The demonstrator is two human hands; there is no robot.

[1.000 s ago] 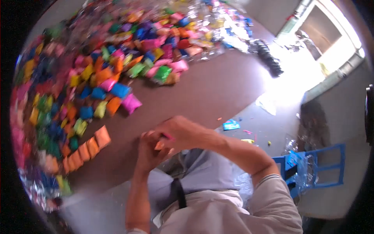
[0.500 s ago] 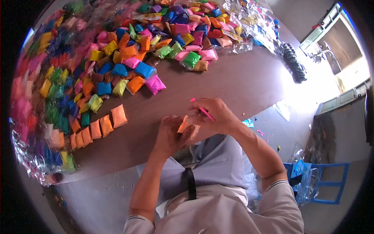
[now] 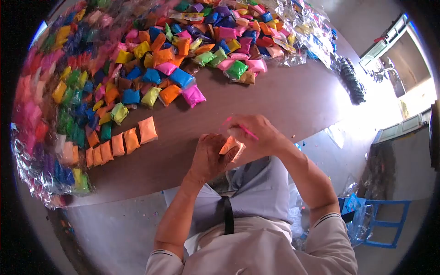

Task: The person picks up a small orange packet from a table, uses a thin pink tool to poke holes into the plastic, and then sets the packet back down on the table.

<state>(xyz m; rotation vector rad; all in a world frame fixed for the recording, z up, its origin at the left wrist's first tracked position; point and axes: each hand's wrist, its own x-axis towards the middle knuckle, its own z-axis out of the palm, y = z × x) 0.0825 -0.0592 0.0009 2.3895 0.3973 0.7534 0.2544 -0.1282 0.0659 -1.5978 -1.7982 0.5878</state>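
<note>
left hand (image 3: 208, 155): fingers pinching orange packet (image 3: 230, 146), right of the orange row (image 3: 118, 144) | right hand (image 3: 256, 128): fingers closed round pink stick (image 3: 249, 133), farther right of the row; touch on packet unclear | coloured pile (image 3: 229, 34): beyond the row | desk (image 3: 279, 94): beneath the row

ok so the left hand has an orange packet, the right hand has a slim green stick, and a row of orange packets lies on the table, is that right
Not quite: the slim stick in the right hand is pink, not green, as the head view shows. The left hand does have an orange packet, and a row of orange packets lies on the table.
</note>
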